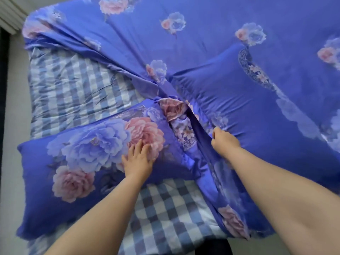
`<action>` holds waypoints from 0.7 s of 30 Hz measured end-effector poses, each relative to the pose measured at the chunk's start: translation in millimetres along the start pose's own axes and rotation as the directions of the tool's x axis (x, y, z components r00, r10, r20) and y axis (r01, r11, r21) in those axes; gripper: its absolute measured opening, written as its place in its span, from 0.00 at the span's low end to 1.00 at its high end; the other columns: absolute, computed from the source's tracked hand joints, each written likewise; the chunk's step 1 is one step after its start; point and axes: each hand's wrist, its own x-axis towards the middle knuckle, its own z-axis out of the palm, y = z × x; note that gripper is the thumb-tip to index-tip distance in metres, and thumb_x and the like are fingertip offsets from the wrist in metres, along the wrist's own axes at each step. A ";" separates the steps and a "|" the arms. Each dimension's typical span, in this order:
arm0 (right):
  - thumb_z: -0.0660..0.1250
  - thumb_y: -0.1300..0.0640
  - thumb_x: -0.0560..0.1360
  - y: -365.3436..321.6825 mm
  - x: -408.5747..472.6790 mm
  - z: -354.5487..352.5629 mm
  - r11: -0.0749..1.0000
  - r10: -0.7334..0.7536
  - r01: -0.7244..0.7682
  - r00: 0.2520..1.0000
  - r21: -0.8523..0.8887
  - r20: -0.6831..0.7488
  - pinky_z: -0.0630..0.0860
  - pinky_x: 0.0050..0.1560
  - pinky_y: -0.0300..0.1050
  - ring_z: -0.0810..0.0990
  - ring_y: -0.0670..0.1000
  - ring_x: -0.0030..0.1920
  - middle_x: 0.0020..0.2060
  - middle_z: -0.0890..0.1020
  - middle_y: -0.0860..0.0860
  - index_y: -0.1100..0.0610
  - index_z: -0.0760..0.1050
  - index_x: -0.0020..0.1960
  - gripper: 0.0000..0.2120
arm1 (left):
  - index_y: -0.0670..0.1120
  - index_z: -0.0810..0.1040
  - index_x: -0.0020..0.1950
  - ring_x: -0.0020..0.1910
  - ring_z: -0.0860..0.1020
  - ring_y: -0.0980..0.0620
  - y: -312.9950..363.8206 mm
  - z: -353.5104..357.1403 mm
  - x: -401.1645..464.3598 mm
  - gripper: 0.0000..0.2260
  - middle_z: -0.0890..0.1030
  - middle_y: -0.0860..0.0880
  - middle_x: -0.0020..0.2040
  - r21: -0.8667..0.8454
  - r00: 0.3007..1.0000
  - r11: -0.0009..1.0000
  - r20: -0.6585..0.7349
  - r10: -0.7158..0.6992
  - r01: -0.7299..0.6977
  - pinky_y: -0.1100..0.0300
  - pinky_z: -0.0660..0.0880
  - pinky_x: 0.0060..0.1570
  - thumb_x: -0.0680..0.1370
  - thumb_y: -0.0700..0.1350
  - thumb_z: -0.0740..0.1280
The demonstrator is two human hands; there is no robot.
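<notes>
A bed fills the view. Its blue-and-white checked sheet [73, 85] lies bare on the left side and at the near edge, and a grey strip of wall or floor runs past it on the left. My left hand [138, 161] lies flat on the floral pillow [82, 162], fingers straight and spread. The pillow rests across the sheet on the near left. My right hand [225, 142] is clenched round a fold at the edge of the blue floral duvet [239, 52], just right of the pillow, and the cloth runs in taut ridges away from my fist. The duvet covers the far and right parts of the bed. A rounded bulge [220, 92] under it beside my fist may be a second pillow, though I cannot tell. I judge the bed about half made. One pillow is placed and the duvet is on. Left to do: draw the duvet over the bare left side and smooth its creases.
</notes>
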 end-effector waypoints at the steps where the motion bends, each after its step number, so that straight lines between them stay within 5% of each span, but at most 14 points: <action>1: 0.57 0.60 0.77 -16.7 0.2 11.3 0.999 -0.028 0.028 1.000 0.030 -0.002 0.71 0.52 0.52 0.74 0.61 0.59 0.59 0.75 0.60 0.59 0.68 0.59 0.11 | 0.60 0.59 0.73 0.76 0.51 0.49 -13.7 1.7 -2.6 0.25 0.51 0.56 0.78 -0.021 1.000 1.000 0.010 -0.008 0.008 0.40 0.55 0.70 0.77 0.58 0.62; 4: 0.62 0.47 0.78 -82.6 -3.2 33.9 0.968 -0.252 0.253 0.961 -0.009 -0.111 0.69 0.59 0.55 0.70 0.62 0.63 0.62 0.72 0.59 0.58 0.67 0.65 0.21 | 0.57 0.57 0.75 0.76 0.51 0.48 -45.0 4.3 -6.7 0.29 0.50 0.53 0.78 -0.201 0.993 0.973 0.004 -0.115 0.113 0.42 0.56 0.70 0.76 0.60 0.63; 6: 0.62 0.39 0.75 -139.3 -6.0 44.8 0.933 -0.357 0.359 0.927 -0.007 -0.116 0.63 0.66 0.56 0.63 0.61 0.69 0.70 0.64 0.58 0.55 0.61 0.72 0.33 | 0.51 0.57 0.76 0.76 0.53 0.44 -65.7 10.2 -3.2 0.37 0.52 0.47 0.78 -0.527 0.905 0.753 0.081 -0.418 0.394 0.42 0.57 0.71 0.73 0.61 0.67; 7: 0.62 0.34 0.72 -168.3 -6.5 49.7 0.923 -0.384 0.385 0.920 -0.009 -0.071 0.59 0.70 0.58 0.56 0.61 0.73 0.75 0.56 0.57 0.53 0.55 0.76 0.39 | 0.49 0.55 0.76 0.75 0.56 0.42 -75.9 9.0 -2.2 0.43 0.53 0.46 0.78 -0.698 0.769 0.454 0.221 -0.600 0.554 0.39 0.60 0.69 0.68 0.65 0.69; 8: 0.62 0.31 0.70 -194.5 -4.6 55.7 0.922 -0.387 0.386 0.922 -0.018 -0.004 0.54 0.71 0.62 0.49 0.61 0.76 0.77 0.46 0.54 0.51 0.48 0.78 0.46 | 0.49 0.54 0.76 0.73 0.61 0.40 -88.7 12.1 -1.3 0.49 0.56 0.46 0.77 -0.784 0.593 0.048 0.426 -0.683 0.619 0.34 0.65 0.64 0.64 0.69 0.69; 9: 0.62 0.27 0.67 -217.5 -1.4 61.2 0.927 -0.371 0.374 0.926 -0.036 0.064 0.51 0.71 0.65 0.43 0.62 0.76 0.77 0.39 0.52 0.49 0.41 0.78 0.51 | 0.51 0.54 0.76 0.69 0.66 0.39 -101.9 16.4 -1.3 0.49 0.59 0.47 0.75 -0.759 0.485 -0.288 0.611 -0.626 0.584 0.32 0.70 0.57 0.63 0.71 0.69; 10: 0.62 0.25 0.64 -235.1 2.7 66.9 0.938 -0.336 0.343 0.935 -0.050 0.113 0.50 0.71 0.66 0.41 0.62 0.76 0.76 0.35 0.52 0.49 0.36 0.77 0.56 | 0.51 0.57 0.75 0.65 0.70 0.39 -113.4 17.2 -2.9 0.46 0.63 0.48 0.74 -0.692 0.455 -0.505 0.721 -0.522 0.517 0.32 0.73 0.53 0.64 0.72 0.67; 11: 0.63 0.24 0.62 -248.5 7.1 73.9 0.956 -0.283 0.291 0.949 -0.043 0.137 0.51 0.71 0.66 0.43 0.63 0.76 0.76 0.35 0.53 0.50 0.33 0.77 0.59 | 0.51 0.62 0.73 0.63 0.72 0.39 -125.1 20.1 -2.5 0.43 0.67 0.47 0.72 -0.637 0.470 -0.611 0.767 -0.437 0.471 0.33 0.73 0.53 0.65 0.73 0.65; 13: 0.65 0.24 0.60 -261.6 16.1 88.8 0.995 -0.104 0.103 0.988 0.015 0.111 0.56 0.70 0.62 0.51 0.63 0.75 0.77 0.44 0.59 0.57 0.34 0.76 0.64 | 0.50 0.70 0.66 0.57 0.75 0.40 -149.3 26.8 -2.4 0.41 0.74 0.44 0.62 -0.583 0.542 -0.691 0.777 -0.321 0.427 0.35 0.71 0.58 0.64 0.77 0.62; 16: 0.67 0.27 0.63 -261.1 24.2 111.1 0.984 0.175 -0.175 0.985 0.022 0.013 0.65 0.65 0.53 0.67 0.62 0.69 0.69 0.66 0.63 0.66 0.56 0.73 0.55 | 0.49 0.71 0.66 0.61 0.75 0.39 -177.1 30.1 3.8 0.31 0.75 0.43 0.64 -0.632 0.573 -0.617 0.749 -0.333 0.468 0.42 0.73 0.59 0.73 0.69 0.58; 19: 0.61 0.38 0.75 -259.9 25.5 113.7 0.986 0.135 -0.136 0.991 0.099 0.016 0.70 0.56 0.51 0.75 0.62 0.62 0.62 0.76 0.62 0.63 0.69 0.64 0.31 | 0.42 0.68 0.71 0.66 0.73 0.42 -171.0 2.5 10.4 0.23 0.72 0.42 0.69 -0.754 0.559 -0.442 0.657 -0.506 0.486 0.50 0.73 0.58 0.82 0.55 0.54; 21: 0.58 0.43 0.78 -261.1 15.4 103.3 0.981 0.067 -0.054 0.996 0.186 -0.064 0.70 0.52 0.52 0.76 0.64 0.58 0.58 0.77 0.64 0.63 0.71 0.59 0.24 | 0.41 0.69 0.69 0.65 0.73 0.41 -156.5 -28.3 20.0 0.22 0.73 0.41 0.68 -0.818 0.527 -0.371 0.569 -0.631 0.439 0.52 0.73 0.58 0.82 0.54 0.53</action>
